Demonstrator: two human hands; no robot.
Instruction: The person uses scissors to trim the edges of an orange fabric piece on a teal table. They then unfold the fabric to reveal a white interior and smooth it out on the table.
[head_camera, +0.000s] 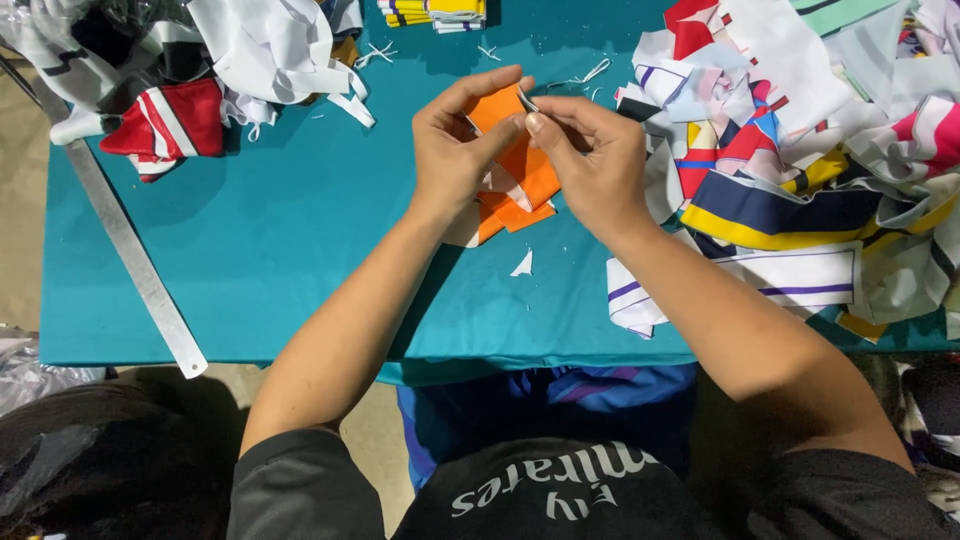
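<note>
Nearest the camera, wearing a dark shirt with pale lettering (545, 490), both bare forearms stretching forward over the near edge of the teal cloth-covered surface (270, 250). Lying just past that edge, between the forearms, a small white fabric scrap (522, 264).

Slightly farther in, meeting over the middle of the surface: left hand (458, 150) and right hand (592, 160), both pinching a folded orange piece of fabric with white edging (518, 175). Left fingers (480, 90) curling over the top of the orange piece, thumb pressing its front; right fingers (560, 108) closing on a thin pale strip at its upper edge, thumb tip touching the left thumb. Hanging down between the two palms, the lower part of the orange piece, seeming to rest on the surface below the hands.

Lying at the left, slanting from the far corner toward the near edge, a long flat metal ruler (130, 250). Spreading to the right of the right hand, a large heap of multicoloured printed fabric cut-offs in white, navy, yellow, red and pink (800, 160), touching the right wrist.

Farther back at the left, sitting among white and black cloth, a red fabric piece with white stripes (170, 125). At the far edge, a small stack of folded yellow and white pieces (435, 12).
</note>
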